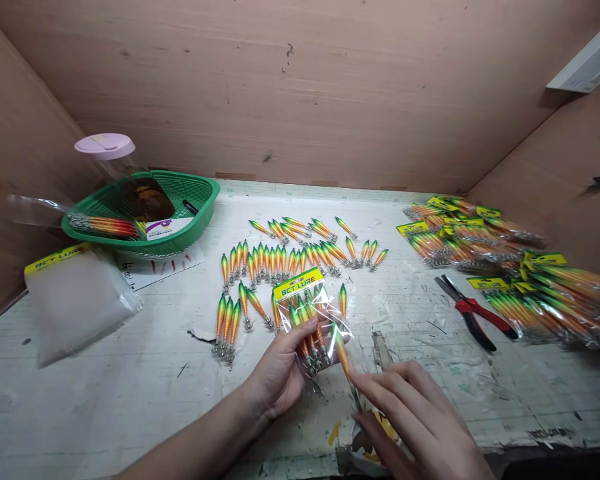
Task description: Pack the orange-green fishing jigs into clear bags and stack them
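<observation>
My left hand [283, 363] is closed round a clear plastic bag [300, 285] with a yellow and green header reading "BCT LURE". Several green and orange fishing lures with hooks show inside it. Between the fingertips of my right hand [420, 407] is a single fishing lure [341, 353], green at the top and orange below, held against the bag's right side. Whether its tip is inside the bag I cannot tell. Beyond my hands, loose lures [270, 260] lie in uneven rows on the white tabletop [165, 400].
Filled lure packets [560, 293] are heaped at the right, beside red and black pliers [480, 320]. A stack of bags [80, 300] lies at the left. Behind it, a green basket [207, 200] holds a pink-lidded bottle [105, 147] and a lure packet. Wooden panels [300, 100] enclose the table.
</observation>
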Demonstrator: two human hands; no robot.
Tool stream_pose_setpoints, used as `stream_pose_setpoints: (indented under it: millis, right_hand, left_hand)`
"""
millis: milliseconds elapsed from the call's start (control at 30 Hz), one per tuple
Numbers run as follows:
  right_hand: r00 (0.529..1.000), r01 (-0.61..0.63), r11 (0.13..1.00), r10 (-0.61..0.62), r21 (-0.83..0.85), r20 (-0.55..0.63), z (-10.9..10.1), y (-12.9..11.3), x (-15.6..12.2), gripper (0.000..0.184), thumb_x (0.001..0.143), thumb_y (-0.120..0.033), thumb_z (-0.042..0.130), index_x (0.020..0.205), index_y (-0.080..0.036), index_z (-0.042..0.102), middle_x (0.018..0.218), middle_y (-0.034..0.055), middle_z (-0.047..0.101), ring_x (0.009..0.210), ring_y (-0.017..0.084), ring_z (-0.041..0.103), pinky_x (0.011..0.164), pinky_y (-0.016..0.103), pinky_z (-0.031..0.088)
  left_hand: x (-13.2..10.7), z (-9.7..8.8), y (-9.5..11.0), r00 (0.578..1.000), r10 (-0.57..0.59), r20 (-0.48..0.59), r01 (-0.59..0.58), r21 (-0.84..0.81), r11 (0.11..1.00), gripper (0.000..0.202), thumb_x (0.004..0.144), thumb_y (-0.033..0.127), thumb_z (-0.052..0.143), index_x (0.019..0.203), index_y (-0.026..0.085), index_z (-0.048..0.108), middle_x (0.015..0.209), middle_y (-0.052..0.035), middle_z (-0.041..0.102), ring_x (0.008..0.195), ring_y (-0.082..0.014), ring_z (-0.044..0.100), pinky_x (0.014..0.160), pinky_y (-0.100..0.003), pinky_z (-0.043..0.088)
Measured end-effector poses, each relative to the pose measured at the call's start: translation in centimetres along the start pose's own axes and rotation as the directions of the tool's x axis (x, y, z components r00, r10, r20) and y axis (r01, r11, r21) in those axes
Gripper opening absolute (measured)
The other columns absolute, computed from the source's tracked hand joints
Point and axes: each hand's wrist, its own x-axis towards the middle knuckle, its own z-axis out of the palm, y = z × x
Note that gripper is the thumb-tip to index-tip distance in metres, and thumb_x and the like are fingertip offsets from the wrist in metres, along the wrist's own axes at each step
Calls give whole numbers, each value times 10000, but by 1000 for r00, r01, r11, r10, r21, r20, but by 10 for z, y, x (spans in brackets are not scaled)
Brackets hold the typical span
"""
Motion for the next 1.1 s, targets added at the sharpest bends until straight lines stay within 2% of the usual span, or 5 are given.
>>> stream_pose_setpoints:
  millis: [133, 500, 700, 900, 1100]
  right_hand:
    - [989, -30, 984, 4, -174, -146, 18, 0, -3, 271, 857, -68, 573, 1094, -160, 665, 1076, 131, 716, 928, 256, 602, 785, 399, 509]
    - [930, -235, 969, 203, -70, -308, 34, -9, 12, 151, 876, -105, 618, 784, -195, 539, 724, 30, 540, 694, 168, 502, 635, 310, 416]
    - [906, -292, 928, 346, 233, -242, 13, 23, 18, 94, 891, -185, 611, 830, -216, 547, 782, 14, 550, 735, 159, 557, 633, 273, 471]
    - [944, -326, 942, 321, 80, 73, 44, 71, 16, 153, 867, -160, 566, 1000, -216, 616, 914, 54, 632, 831, 199, 623, 672, 309, 532]
    - [953, -303, 950, 301, 80, 37, 56, 73, 16, 150, 871, -134, 489, 921, -201, 613, 866, 78, 640, 818, 223, 616, 664, 339, 531]
  left_hand:
    - [0, 1, 1, 1000, 4, -20, -4, -14, 1000, 129, 898, 146, 567, 926, 80, 675, 801, -122, 755, 784, -245, 747, 745, -352, 611]
    - [-5, 4, 0, 999, 5, 37, -7, 33, 999, 185, 904, 162, 567, 939, 46, 706, 954, -169, 759, 775, -227, 740, 738, -336, 617]
    - [-5, 4, 5, 999, -17, -44, 17, -9, 1000, 206, 904, 154, 567, 996, 29, 702, 1040, -185, 748, 852, -253, 743, 786, -365, 620]
    - [-5, 4, 10, 996, 22, -84, -23, -12, 1000, 235, 912, 153, 552, 1043, 24, 700, 1100, -189, 733, 945, -271, 728, 814, -358, 617]
    - [-5, 5, 9, 995, 24, -97, -24, 0, 1000, 214, 904, 149, 569, 1030, 28, 693, 1069, -191, 742, 933, -271, 733, 836, -362, 612]
